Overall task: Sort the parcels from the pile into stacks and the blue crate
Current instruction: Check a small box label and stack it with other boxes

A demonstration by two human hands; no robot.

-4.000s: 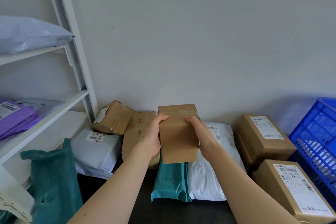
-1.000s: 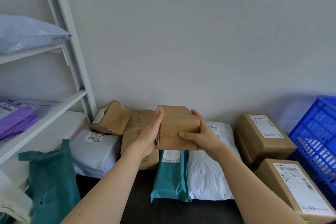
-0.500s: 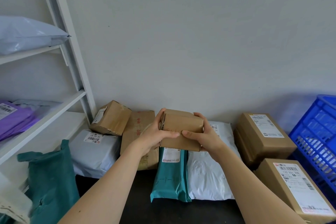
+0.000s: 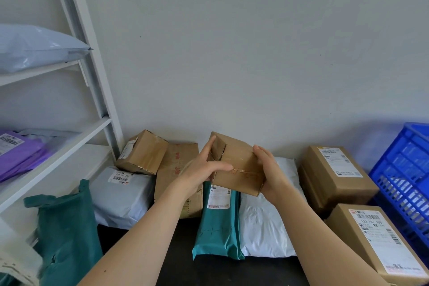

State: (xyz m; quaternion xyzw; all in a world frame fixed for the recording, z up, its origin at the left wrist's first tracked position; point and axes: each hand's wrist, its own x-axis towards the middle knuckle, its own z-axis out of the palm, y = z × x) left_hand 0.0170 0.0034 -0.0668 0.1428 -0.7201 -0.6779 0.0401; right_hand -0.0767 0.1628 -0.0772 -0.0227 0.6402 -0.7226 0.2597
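A small brown box (image 4: 236,167) is held tilted in the air above the pile of parcels at the back of the dark surface (image 4: 181,251). The left hand (image 4: 199,172) has its fingers (image 4: 210,147) curled round the box's left end with the thumb across the front, and the right hand (image 4: 272,176) wraps round its right end. Below it a teal bag (image 4: 218,227) and a white bag (image 4: 264,227) lie side by side, a labelled carton (image 4: 334,179) sits to their right, and the blue crate (image 4: 404,174) stands at the far right, well apart from the held box.
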